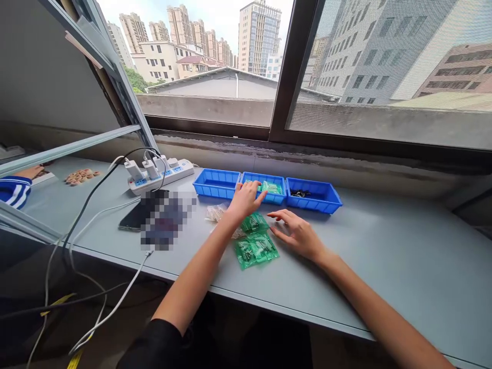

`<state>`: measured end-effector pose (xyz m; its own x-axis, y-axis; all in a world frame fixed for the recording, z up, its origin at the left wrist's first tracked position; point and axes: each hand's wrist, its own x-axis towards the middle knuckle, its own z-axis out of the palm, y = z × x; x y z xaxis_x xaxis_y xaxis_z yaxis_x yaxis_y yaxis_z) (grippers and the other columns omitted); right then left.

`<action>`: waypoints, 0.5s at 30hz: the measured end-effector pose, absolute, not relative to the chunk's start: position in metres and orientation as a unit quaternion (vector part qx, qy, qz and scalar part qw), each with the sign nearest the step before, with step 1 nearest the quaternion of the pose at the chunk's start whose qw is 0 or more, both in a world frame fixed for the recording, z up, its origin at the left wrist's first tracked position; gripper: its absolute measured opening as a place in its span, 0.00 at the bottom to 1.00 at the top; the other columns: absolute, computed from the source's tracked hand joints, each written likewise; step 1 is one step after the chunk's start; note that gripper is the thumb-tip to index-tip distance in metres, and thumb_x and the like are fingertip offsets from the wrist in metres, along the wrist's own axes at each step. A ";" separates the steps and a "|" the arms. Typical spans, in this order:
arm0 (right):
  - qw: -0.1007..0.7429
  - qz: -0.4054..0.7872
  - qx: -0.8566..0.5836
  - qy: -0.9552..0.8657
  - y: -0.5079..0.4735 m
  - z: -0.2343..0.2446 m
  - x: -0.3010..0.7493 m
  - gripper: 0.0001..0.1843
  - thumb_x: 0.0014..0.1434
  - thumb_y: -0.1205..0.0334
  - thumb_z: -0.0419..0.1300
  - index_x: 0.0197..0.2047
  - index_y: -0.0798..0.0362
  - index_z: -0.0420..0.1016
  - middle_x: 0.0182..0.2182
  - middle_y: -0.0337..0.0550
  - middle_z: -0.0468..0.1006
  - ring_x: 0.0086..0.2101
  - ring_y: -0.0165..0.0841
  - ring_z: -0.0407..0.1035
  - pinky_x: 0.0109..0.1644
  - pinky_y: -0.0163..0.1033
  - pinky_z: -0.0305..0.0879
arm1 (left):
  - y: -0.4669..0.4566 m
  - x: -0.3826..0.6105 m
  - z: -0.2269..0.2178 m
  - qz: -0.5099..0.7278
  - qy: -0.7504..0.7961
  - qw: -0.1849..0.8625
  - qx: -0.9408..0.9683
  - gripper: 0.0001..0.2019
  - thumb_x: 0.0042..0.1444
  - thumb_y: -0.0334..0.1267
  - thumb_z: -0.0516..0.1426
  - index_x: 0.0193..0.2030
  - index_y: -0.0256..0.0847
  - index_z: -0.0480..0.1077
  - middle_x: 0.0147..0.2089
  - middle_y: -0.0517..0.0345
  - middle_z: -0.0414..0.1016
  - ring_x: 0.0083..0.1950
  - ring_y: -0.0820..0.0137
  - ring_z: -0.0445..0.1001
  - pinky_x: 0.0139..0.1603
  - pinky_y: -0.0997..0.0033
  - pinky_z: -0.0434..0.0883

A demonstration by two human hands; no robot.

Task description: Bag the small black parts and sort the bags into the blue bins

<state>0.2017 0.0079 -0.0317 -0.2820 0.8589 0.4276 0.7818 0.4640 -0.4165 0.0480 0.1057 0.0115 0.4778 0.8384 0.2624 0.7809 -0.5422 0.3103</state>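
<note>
Nothing is visibly gripped by the spread left hand (246,198) and right hand (299,237); green packets (257,249) could be scattered by careless brushing.

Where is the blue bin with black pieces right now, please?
In the head view, that blue bin is right of centre, the rightmost of three, beside the middle bin and beyond the right hand.
</note>
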 end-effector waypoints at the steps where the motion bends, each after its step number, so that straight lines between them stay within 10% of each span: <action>1: 0.299 0.055 -0.503 -0.809 0.009 -0.034 0.202 0.15 0.60 0.58 0.53 0.50 0.49 0.69 0.43 0.45 0.77 0.42 0.37 0.72 0.47 0.43 0.68 | 0.104 0.049 0.010 0.183 0.474 0.076 0.858 0.14 0.63 0.42 0.49 0.51 0.37 0.64 0.53 0.50 0.71 0.57 0.62 0.66 0.60 0.60 0.55; 15: 0.243 0.037 -0.482 -0.841 0.013 -0.049 0.205 0.17 0.63 0.55 0.49 0.52 0.44 0.70 0.49 0.47 0.73 0.49 0.41 0.67 0.51 0.50 0.66 | 0.082 0.058 0.019 0.257 0.308 -0.008 0.916 0.11 0.61 0.40 0.50 0.41 0.39 0.71 0.43 0.55 0.75 0.48 0.65 0.69 0.53 0.64 0.60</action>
